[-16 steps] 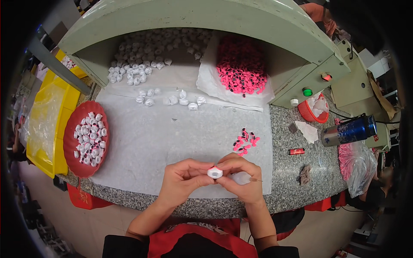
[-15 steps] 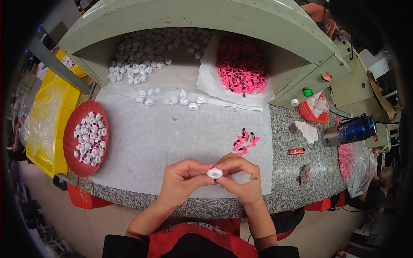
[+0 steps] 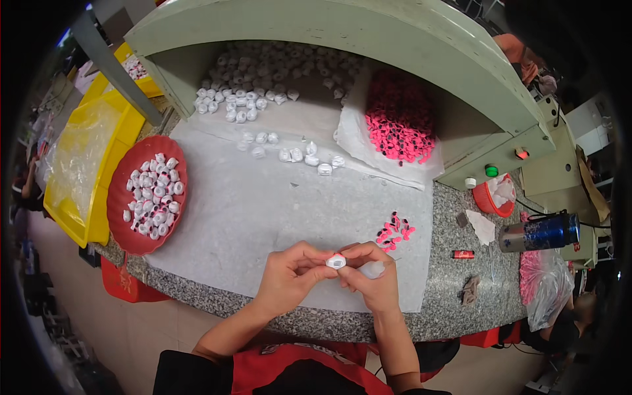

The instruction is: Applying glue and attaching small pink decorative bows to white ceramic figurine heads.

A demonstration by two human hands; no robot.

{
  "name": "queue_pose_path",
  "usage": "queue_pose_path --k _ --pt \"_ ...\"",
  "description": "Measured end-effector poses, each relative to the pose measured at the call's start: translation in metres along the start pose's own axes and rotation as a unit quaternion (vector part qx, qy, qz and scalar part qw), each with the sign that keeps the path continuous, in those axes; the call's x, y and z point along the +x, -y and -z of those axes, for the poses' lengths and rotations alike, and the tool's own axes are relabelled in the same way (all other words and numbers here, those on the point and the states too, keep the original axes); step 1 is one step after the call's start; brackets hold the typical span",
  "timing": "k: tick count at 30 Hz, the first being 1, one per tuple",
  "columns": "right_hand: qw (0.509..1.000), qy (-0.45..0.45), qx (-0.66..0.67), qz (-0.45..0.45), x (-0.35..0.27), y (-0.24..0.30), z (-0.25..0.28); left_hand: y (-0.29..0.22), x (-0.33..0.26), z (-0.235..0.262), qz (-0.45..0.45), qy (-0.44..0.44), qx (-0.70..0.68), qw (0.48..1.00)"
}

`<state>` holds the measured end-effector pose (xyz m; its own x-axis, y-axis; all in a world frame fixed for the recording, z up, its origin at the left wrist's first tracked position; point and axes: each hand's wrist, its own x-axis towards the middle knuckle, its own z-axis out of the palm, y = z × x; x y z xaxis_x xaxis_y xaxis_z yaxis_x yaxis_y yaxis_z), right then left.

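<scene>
My left hand [image 3: 289, 276] and my right hand [image 3: 376, 284] meet over the front part of the white sheet. Between their fingertips they pinch a small white rounded piece [image 3: 336, 261] with a pink bit along its upper edge. My right hand also keeps a small translucent squeeze bottle [image 3: 372, 268] tucked against its palm; in this frame its tip is hard to make out. Just beyond my right hand lies a loose cluster of small pink-and-black pieces [image 3: 395, 232]. Several similar white pieces [image 3: 311, 160] sit farther back on the white sheet [image 3: 237, 217].
A red scalloped dish [image 3: 125, 230] of white-and-pink pieces stands left, beside a yellow tray [image 3: 99, 210]. Under the green metal housing [image 3: 329, 29] lie heaps of white pieces and a pink pile [image 3: 401, 135]. At right are a red basket [image 3: 486, 197] and a blue flask [image 3: 540, 232].
The view has shifted, so the bench appears turned and moved to the right. Both hands still hold the white piece, and the squeeze bottle remains in my right hand.
</scene>
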<state>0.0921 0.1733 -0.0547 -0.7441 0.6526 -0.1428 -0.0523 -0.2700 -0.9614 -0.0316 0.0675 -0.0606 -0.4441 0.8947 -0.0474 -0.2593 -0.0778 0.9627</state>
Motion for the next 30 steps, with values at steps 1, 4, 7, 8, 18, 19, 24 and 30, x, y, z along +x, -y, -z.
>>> queue_pose_path --k 1,4,7,8,18,19,24,30 --pt "0.999 -0.019 -0.046 -0.019 0.001 -0.002 -0.002 0.001 0.000 0.007 0.005 -0.005 0.028 1.000" --pt "0.965 -0.088 -0.234 0.074 0.004 -0.008 -0.007 -0.013 0.012 0.065 -0.146 -0.243 0.359 0.889" --pt "0.977 -0.089 -0.191 0.010 0.003 -0.002 0.003 -0.040 0.003 0.140 -0.120 -0.443 0.544 0.702" --pt "0.978 -0.089 -0.191 0.010 0.001 0.001 0.006 -0.043 0.006 0.142 -0.121 -0.443 0.545 0.702" --pt "0.971 -0.084 -0.218 0.058 -0.015 0.007 0.010 0.011 0.129 0.068 -0.175 -0.202 0.649 0.712" --pt "0.974 -0.095 -0.192 0.074 -0.019 0.005 0.013 0.016 0.130 0.072 -0.174 -0.210 0.653 0.707" --pt "0.977 -0.121 -0.137 0.106 -0.030 0.012 0.016 -0.008 0.090 0.049 -0.037 -0.138 0.200 0.969" --pt "0.985 -0.165 -0.030 0.052 -0.030 0.027 0.003 -0.042 0.025 0.009 0.157 -0.004 -0.344 0.926"
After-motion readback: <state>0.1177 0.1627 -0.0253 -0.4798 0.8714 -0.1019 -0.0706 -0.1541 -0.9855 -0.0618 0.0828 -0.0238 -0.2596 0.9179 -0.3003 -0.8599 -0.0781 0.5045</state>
